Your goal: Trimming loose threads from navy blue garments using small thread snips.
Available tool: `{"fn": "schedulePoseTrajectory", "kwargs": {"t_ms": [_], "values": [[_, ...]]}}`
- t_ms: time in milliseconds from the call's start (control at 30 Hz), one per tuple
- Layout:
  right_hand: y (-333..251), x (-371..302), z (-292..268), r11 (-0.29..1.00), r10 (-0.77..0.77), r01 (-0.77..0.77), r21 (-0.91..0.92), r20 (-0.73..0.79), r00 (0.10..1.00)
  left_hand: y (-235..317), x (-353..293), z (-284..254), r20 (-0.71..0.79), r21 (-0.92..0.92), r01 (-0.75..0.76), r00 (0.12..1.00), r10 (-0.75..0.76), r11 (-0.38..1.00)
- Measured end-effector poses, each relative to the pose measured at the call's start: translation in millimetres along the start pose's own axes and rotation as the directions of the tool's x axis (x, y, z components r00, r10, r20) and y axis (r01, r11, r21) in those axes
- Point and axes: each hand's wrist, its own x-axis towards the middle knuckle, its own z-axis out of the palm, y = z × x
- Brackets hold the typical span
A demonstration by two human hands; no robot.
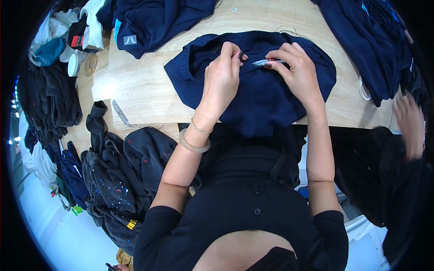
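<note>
A navy blue garment (266,101) with a gathered waistband lies bunched on the wooden table in front of me, its near end hanging over the edge. My left hand (224,67) is closed in a pinch at the garment's upper part; whatever is between the fingertips is too small to name. Facing it, my right hand (294,63) grips small metal thread snips (260,63), whose blades point left toward the left fingertips, just above the cloth. Most of the snips' body is hidden in the fingers.
More navy garments lie at the table's far left (153,22) and far right (368,49). Dark paint-speckled clothing (117,180) is heaped at left. A white round container (74,64) stands near the left edge. At right, another person's blurred hand (409,122) reaches in.
</note>
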Motion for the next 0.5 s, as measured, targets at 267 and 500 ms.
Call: {"fn": "schedulePoseTrajectory", "kwargs": {"t_ms": [267,500], "values": [[-0.9,2.3,4.5,0.999,0.009,-0.009,0.034,-0.013,1.0,-0.9,-1.5,0.3,-0.034,-0.105,0.0,0.999,-0.003,0.994],[15.5,-8.4,6.3,0.974,0.112,-0.103,0.204,-0.032,0.993,-10.0,-9.1,-7.3,0.044,-0.013,-0.12,0.992,0.121,0.993]]}}
